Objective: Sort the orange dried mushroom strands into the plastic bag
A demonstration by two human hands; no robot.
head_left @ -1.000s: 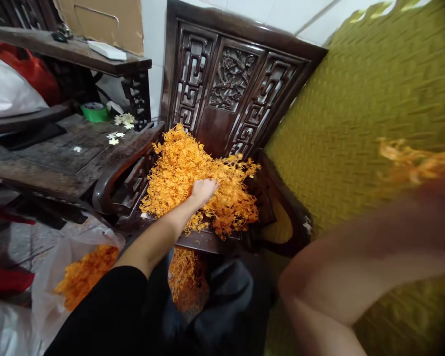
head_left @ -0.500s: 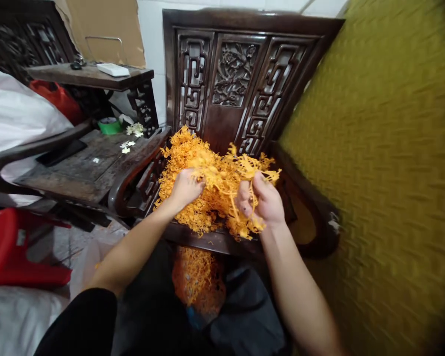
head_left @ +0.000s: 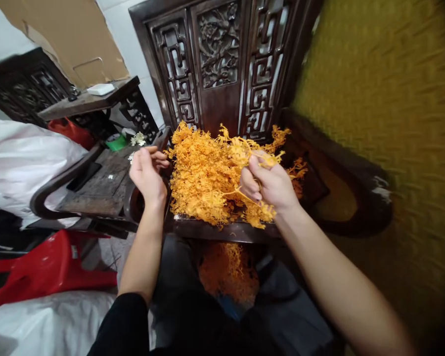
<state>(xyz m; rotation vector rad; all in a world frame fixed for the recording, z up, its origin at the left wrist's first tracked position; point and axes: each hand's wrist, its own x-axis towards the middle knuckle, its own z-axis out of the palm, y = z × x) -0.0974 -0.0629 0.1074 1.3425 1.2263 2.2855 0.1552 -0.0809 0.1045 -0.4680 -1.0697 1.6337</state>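
A large heap of orange, frilly, branching plastic-looking sprigs (head_left: 203,173) covers the seat of a dark carved wooden chair (head_left: 222,111). At the heap's right side my right hand (head_left: 269,180) is closed round the thin stems of several orange sprigs, whose tips stick out above and below the fist. My left hand (head_left: 148,173) is off the heap to the left, over the chair's armrest. Its fingers are apart and bent toward the heap, with nothing seen in them. More orange bits lie in a reddish bag or container (head_left: 230,274) below the seat edge, between my legs.
Left is a second dark wooden chair (head_left: 92,190) with green tape (head_left: 116,142) and small pale pieces on it. A red plastic stool (head_left: 55,262) and white sacks (head_left: 33,163) stand near. A yellow-green woven panel (head_left: 385,123) rises on the right.
My left hand has left the heap and moved left, its fingers opening. My right hand still grips orange sprigs. The whole view has tilted and shifted.
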